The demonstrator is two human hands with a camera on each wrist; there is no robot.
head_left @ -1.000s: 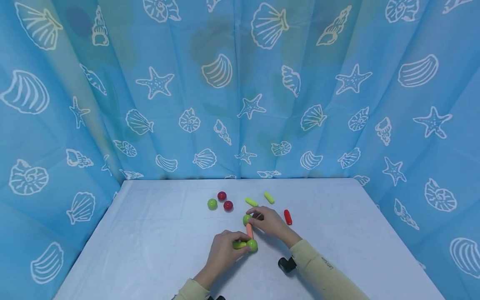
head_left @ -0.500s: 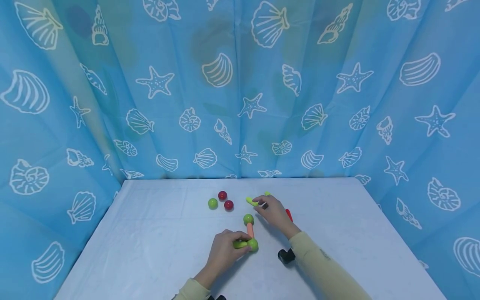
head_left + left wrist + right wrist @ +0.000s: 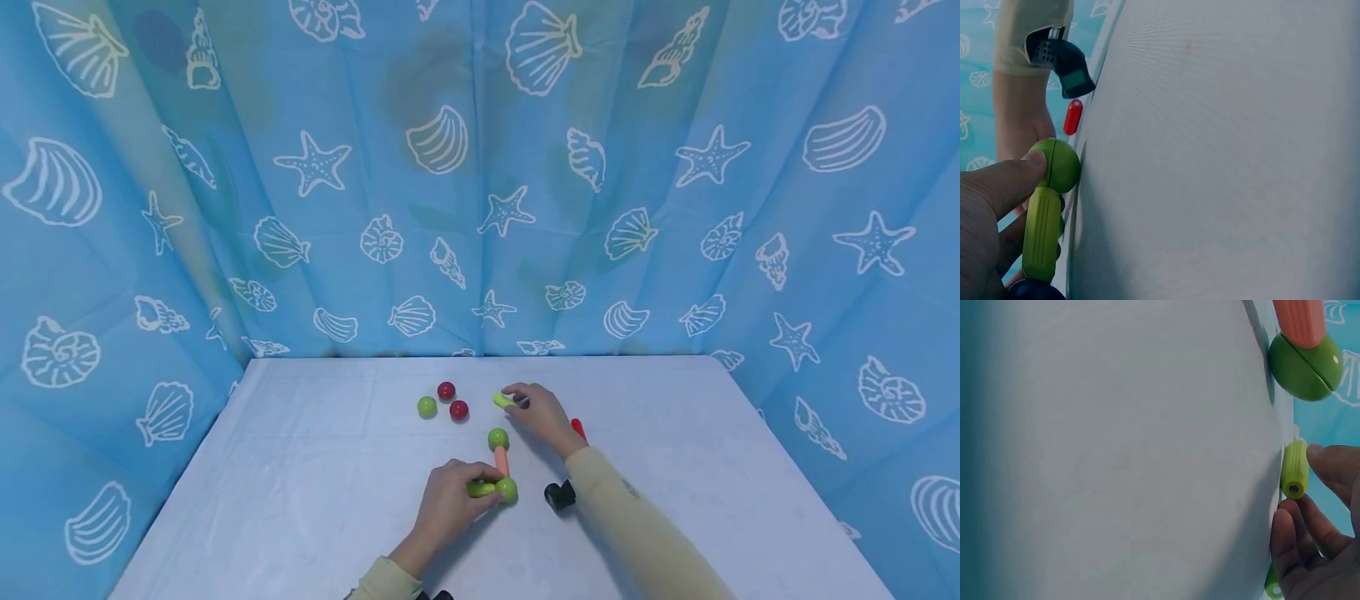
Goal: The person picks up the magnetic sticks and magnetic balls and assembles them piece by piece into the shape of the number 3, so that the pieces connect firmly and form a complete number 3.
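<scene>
My left hand [image 3: 452, 500] grips a joined toy piece. Its thumb presses a green ball [image 3: 1060, 164] fixed to a yellow-green rod [image 3: 1041, 234], and a dark ball [image 3: 1035, 290] shows at that rod's other end. From the green ball an orange rod [image 3: 502, 461] leads to a second green ball [image 3: 498, 439]. My right hand [image 3: 540, 412] is at a loose yellow-green rod [image 3: 1295, 467] on the table, thumb on one side and fingers on the other; a firm pinch is not visible. Below those fingers, part of another green rod [image 3: 1274, 584] shows.
Two red balls [image 3: 459, 410] and a loose green ball [image 3: 427, 407] lie to the left of my right hand. A red rod [image 3: 578, 428] sits partly behind the right forearm. A blue shell-print curtain [image 3: 480, 250] surrounds the white table [image 3: 300, 467].
My right hand has left the far green ball and moved away from me to the loose yellow-green rods, now hiding one of them in the head view. My left hand keeps its hold.
</scene>
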